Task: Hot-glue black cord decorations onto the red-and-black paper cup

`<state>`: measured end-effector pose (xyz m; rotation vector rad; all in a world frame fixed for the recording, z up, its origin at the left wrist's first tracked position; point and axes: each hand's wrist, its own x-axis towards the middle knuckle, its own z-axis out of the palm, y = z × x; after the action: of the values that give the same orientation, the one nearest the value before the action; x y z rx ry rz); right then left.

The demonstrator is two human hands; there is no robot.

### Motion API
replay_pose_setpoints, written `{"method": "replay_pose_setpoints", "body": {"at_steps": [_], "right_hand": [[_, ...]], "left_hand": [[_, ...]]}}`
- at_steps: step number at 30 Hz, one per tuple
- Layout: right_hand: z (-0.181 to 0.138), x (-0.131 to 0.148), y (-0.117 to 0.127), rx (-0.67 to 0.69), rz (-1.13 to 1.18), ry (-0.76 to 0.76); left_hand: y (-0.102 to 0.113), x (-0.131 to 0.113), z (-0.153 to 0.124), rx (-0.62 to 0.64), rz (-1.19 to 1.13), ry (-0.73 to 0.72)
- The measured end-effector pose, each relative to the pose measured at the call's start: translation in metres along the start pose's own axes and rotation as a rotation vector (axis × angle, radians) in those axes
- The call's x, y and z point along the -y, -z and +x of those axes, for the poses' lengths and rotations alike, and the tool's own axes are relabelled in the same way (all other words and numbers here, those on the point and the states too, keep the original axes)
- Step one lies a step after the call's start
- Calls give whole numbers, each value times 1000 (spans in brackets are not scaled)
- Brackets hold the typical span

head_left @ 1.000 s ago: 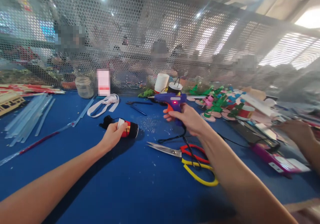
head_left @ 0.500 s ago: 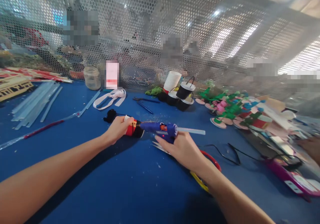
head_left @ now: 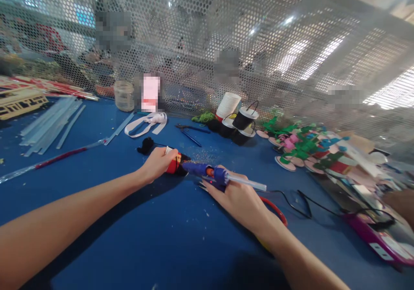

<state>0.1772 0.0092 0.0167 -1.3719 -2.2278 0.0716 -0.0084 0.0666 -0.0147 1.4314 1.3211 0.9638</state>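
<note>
My left hand is closed round a small red, black and white craft figure that lies on the blue table. My right hand grips a blue hot glue gun lying almost level, its nozzle pointing left and touching the figure's right end. A clear glue stick sticks out of the gun's back. A black pompom lies just behind my left hand. Red and yellow scissors are partly hidden under my right wrist.
Clear glue sticks lie at the far left. A glass jar, white ribbon, white cup and small black buckets stand by the mesh screen. Colourful craft pieces crowd the right, by a pink tool; another person's hand shows there.
My right hand brought the glue gun down from upright in the air to lie level on the table, nozzle against the figure. My left hand stayed on the figure. The view shifted slightly.
</note>
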Motion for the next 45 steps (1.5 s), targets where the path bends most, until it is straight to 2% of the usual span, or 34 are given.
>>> {"method": "replay_pose_setpoints", "body": {"at_steps": [4, 9, 16, 24, 30, 38, 42, 45], "right_hand": [[-1, 0, 2, 21, -59, 2], [-3, 1, 3, 98, -92, 74], [-6, 1, 5, 105, -72, 62], [-8, 3, 6, 159, -70, 37], [-6, 3, 9, 141, -40, 26], [-1, 3, 9, 184, 51, -131], [-1, 0, 9, 199, 91, -117], [-2, -4, 7, 149, 86, -101]], "left_hand": [[1, 2, 1, 8, 8, -18], [0, 1, 1, 6, 22, -35], [-1, 5, 3, -5, 19, -37], [-2, 6, 2, -16, -1, -15], [-2, 8, 1, -11, 8, -22], [0, 5, -5, 31, 34, -38], [1, 6, -6, 64, 28, -48], [1, 6, -6, 75, 42, -50]]}}
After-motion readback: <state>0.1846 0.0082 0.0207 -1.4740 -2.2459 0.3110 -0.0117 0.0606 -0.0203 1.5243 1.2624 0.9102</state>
